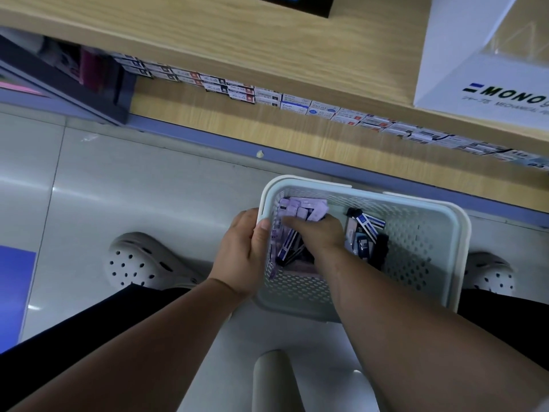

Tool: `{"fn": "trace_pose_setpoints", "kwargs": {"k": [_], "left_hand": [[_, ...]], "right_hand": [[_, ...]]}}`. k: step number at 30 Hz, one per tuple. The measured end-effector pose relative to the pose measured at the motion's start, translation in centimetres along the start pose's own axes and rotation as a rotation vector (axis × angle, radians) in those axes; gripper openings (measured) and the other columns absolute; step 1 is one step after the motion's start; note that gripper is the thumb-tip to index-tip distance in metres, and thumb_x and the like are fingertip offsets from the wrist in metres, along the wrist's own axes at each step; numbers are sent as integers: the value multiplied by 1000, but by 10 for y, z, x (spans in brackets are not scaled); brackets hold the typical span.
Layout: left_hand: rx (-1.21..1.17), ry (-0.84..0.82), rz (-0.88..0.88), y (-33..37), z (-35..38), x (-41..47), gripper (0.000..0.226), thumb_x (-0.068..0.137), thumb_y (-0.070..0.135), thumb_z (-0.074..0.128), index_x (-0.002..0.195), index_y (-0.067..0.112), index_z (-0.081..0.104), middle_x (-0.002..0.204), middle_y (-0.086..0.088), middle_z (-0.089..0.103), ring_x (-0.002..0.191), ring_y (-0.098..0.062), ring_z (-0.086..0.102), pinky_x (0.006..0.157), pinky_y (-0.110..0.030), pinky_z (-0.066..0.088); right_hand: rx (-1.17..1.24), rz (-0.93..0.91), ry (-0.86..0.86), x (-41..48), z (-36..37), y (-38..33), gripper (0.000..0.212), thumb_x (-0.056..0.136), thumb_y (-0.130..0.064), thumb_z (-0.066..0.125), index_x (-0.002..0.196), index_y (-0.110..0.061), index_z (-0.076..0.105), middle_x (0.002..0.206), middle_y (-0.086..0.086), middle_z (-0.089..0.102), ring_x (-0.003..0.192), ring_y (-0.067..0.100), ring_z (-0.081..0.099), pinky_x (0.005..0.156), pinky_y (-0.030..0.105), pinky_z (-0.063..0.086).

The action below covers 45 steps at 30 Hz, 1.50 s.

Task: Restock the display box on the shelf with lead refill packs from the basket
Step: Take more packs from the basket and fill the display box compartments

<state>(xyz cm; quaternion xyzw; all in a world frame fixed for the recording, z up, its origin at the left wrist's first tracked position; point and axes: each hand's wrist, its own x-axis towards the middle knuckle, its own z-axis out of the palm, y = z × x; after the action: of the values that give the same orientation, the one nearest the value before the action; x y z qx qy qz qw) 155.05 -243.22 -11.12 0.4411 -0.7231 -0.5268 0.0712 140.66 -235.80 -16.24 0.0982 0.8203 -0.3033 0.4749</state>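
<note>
- The white perforated plastic basket [445, 209] sits on the pale tiled floor [118, 179] below the wooden shelf [208, 25]. It lies between the person's two grey perforated clogs [139, 263].
- The left hand [240, 251] grips the basket's left rim, thumb hooked inside and fingers wrapped over the outer wall. This looks like a steadying hold.
- The right hand [319, 233] is down inside the basket at its left half, knuckles up. Its fingertips [286, 222] are curled into the lilac lead refill packs [300, 208]. The packs hide whether the fingers have closed on one, so I cannot tell.
- The lilac packs are heaped against the left wall and far left corner. They lie just beyond and beneath the right fingertips, touching them. The right hand is plainly the nearer one for the pick.
- Several slim packs beneath the palm lean with their long axes running from the near wall toward the far wall. A pinch across the short sides would likely suit them.
- A second cluster, the dark blue-and-white striped packs [368, 224], lies mid-basket, just right of the right wrist.
- The white cardboard display box printed MONO [463, 84] stands at the shelf's right end, up and to the right of the basket and well apart from it.
- Counts: one basket, one display box, two hands, two clogs. The lilac packs overlap too much to count, and at least three striped packs show.
- A row of price labels [297, 102] runs along a lower shelf edge.
</note>
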Motion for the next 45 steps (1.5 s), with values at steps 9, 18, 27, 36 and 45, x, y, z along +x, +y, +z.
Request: {"fn": "trace_pose_setpoints", "kwargs": {"k": [9, 18, 27, 36, 45], "left_hand": [[-11, 3, 11, -1, 0, 0, 41, 101, 44, 29, 104, 17, 60, 96, -1, 59, 92, -19, 56, 80, -35, 46], [20, -7, 10, -1, -1, 1, 37, 101, 44, 29, 102, 21, 58, 94, 0, 59, 89, -18, 55, 76, -27, 41], [35, 6, 19, -1, -1, 0, 34, 101, 44, 30, 95, 22, 54, 90, 0, 57, 84, -19, 53, 73, -30, 40], [63, 11, 6, 1, -2, -1, 43, 100, 49, 28, 95, 18, 57, 90, -2, 58, 85, -22, 55, 74, -37, 45], [166, 27, 36, 3, -3, -1, 37, 99, 47, 27, 88, 21, 51, 84, -2, 56, 77, -22, 50, 64, -29, 30]], "right_hand": [[88, -48, 31, -3, 13, -4, 40, 67, -27, 90, 98, -22, 65, 83, -10, 67, 69, 4, 63, 52, 19, 48], [104, -46, -9, 8, 5, 0, 31, 66, -14, 91, 81, -21, 65, 79, -6, 70, 73, 13, 68, 62, 24, 53], [144, -66, -56, 0, -5, -3, 27, 74, -8, 84, 78, -19, 60, 78, -1, 65, 70, 16, 62, 57, 20, 46], [222, -52, -139, -13, -44, 3, 24, 81, -11, 82, 84, -24, 62, 80, -7, 64, 73, 15, 62, 61, 24, 45], [251, 16, -115, -24, -79, 9, 29, 77, -16, 84, 100, -8, 68, 90, 2, 70, 82, 25, 64, 70, 29, 45]]}}
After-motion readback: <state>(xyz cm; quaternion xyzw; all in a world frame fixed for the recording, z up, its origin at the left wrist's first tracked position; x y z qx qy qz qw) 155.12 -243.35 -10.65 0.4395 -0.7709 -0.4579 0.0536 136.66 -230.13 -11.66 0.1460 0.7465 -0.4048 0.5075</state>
